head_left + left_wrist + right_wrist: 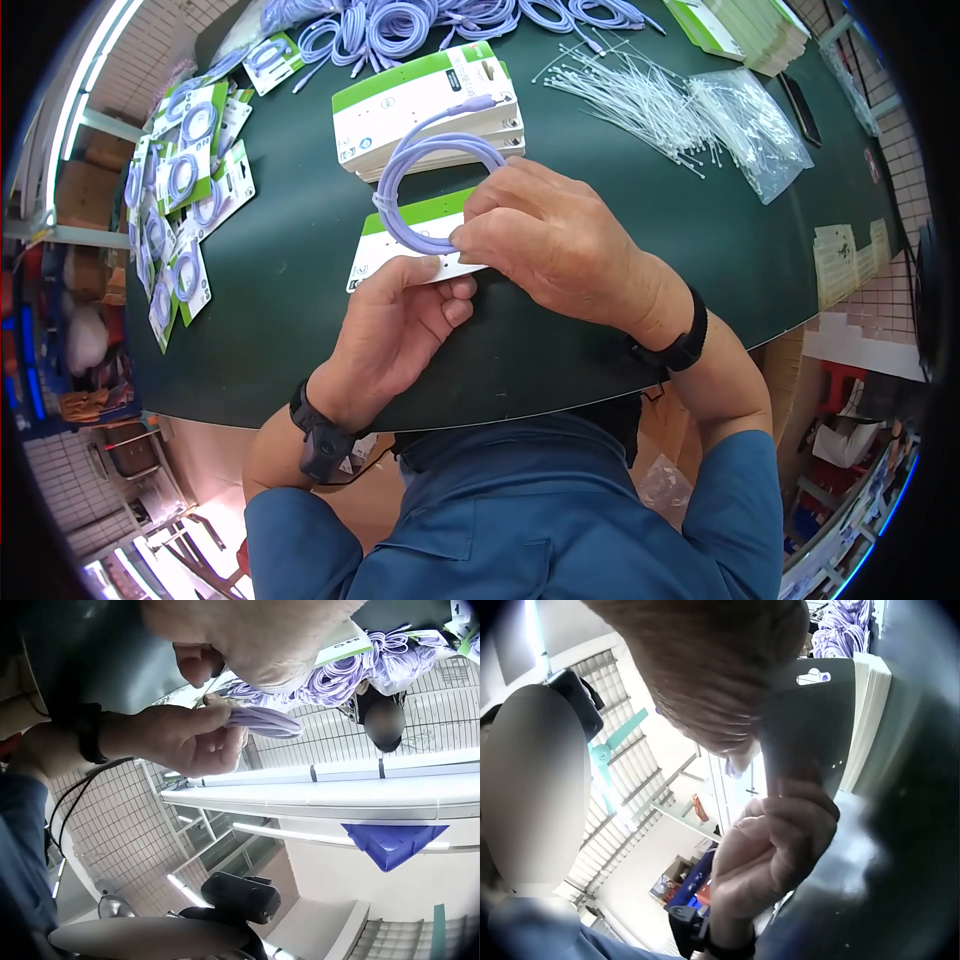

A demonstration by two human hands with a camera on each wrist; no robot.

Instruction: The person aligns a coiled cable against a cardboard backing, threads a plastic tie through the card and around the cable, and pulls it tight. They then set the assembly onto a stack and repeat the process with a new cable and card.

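My right hand pinches a coiled lilac cable, its loop bound by a small tie at the left side. One plug end of the cable sticks out past the top of the loop. Beneath the coil, a white and green packaging card is gripped by my left hand, thumb on top and fingers curled under its near edge. The left wrist view shows the coil edge-on between the right fingers. In the right wrist view the card's dark underside stands above the left fingers, with a hang hole near its far end.
A stack of cards lies just beyond the coil. Carded cables pile up at left, loose lilac coils along the back. White cable ties and a clear bag lie at right, with more cards behind.
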